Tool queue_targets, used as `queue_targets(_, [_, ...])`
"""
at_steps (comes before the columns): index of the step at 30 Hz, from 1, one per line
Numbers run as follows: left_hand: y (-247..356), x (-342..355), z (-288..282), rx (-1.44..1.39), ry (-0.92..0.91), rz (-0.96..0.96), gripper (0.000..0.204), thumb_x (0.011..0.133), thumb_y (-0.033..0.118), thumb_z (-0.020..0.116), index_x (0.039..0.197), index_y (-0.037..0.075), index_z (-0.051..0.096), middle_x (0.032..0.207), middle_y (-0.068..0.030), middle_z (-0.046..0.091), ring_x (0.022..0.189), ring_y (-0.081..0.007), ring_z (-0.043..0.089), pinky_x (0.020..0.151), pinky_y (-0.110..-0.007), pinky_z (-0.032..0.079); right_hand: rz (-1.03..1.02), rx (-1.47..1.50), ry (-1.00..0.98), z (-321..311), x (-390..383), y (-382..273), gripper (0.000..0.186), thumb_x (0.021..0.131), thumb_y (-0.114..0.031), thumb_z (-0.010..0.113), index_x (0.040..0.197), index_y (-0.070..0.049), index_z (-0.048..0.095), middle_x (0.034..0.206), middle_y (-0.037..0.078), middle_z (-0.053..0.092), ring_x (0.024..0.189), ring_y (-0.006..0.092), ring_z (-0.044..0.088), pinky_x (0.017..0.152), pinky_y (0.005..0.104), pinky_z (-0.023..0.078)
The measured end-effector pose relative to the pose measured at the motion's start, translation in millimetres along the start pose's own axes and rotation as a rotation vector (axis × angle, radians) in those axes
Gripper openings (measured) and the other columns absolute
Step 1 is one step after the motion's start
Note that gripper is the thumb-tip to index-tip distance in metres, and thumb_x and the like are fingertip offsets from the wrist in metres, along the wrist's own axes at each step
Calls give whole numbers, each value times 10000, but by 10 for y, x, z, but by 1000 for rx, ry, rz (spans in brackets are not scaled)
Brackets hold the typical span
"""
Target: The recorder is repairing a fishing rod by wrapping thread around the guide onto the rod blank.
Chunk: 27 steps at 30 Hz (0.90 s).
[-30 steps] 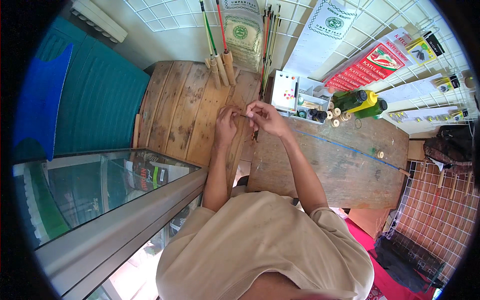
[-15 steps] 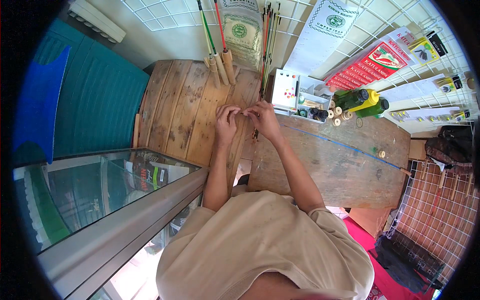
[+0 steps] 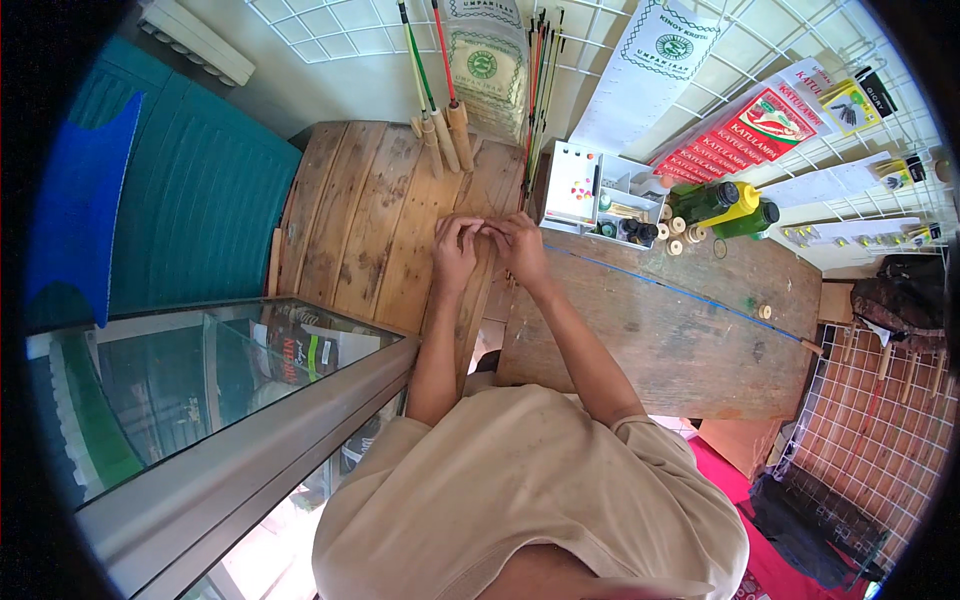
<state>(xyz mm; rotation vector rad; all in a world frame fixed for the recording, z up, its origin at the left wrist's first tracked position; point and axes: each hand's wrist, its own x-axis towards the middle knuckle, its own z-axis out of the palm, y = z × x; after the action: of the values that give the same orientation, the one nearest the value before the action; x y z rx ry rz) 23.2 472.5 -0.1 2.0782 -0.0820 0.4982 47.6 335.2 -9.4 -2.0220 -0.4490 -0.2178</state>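
Observation:
My left hand (image 3: 456, 252) and my right hand (image 3: 522, 252) meet fingertip to fingertip above the seam between two wooden tabletops. Both have thumb and fingers pinched together. Whatever they grip is too small and too hidden to make out. To the right of my right hand, a thin blue rod (image 3: 680, 286) with a short wooden handle lies slantwise across the right table (image 3: 620, 345). Beyond my hands, several slim rods with pale handles (image 3: 443, 138) lean against the wall on the plank table (image 3: 365, 215).
A white compartment box (image 3: 632, 180) holds small bottles, with colourful beads on its lid (image 3: 571, 185). Dark green and yellow bottles (image 3: 741, 203) and several wooden spools (image 3: 675, 246) stand beside it. A glass display case (image 3: 250, 440) edges my left arm. Packets hang on a white wire grid (image 3: 745, 80).
My right hand has shifted slightly left and toward me, so its fingertips now sit closer to those of my left hand. Both hands stay pinched.

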Motion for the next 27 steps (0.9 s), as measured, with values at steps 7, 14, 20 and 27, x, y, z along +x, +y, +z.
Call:
queue_targets(7, [1, -25, -30, 18, -2, -16, 84, 865, 19, 576, 942, 22, 609, 928, -113, 646, 920, -306, 574, 822, -380, 447, -67, -30, 19, 27, -5, -3, 140, 783, -61, 670, 915, -15, 683, 804, 150, 592, 828, 339, 538, 756, 419, 438])
queue_targets(14, [22, -20, -44, 59, 16, -2, 77, 877, 49, 588, 946, 22, 611, 924, -117, 638, 865, -302, 573, 771, -378, 467, -76, -20, 95, 28, -2, -34, 120, 785, -47, 667, 896, 1, 664, 824, 153, 581, 836, 337, 536, 753, 417, 442])
queue_targets(20, [25, -49, -50, 22, 19, -62, 106, 923, 102, 562, 977, 31, 620, 889, -131, 649, 815, -268, 613, 722, -348, 486, -111, -8, 123, 19, -10, -65, 147, 782, -36, 672, 923, 1, 651, 843, 146, 583, 827, 333, 542, 744, 410, 446])
queue_targets(27, [20, -39, -31, -152, -40, -310, 179, 961, 149, 523, 1022, 8, 614, 854, -138, 675, 827, -240, 669, 718, -339, 500, -158, -19, 141, 6, -13, -44, 162, 773, -18, 682, 930, -12, 641, 865, 130, 593, 836, 323, 552, 741, 401, 451])
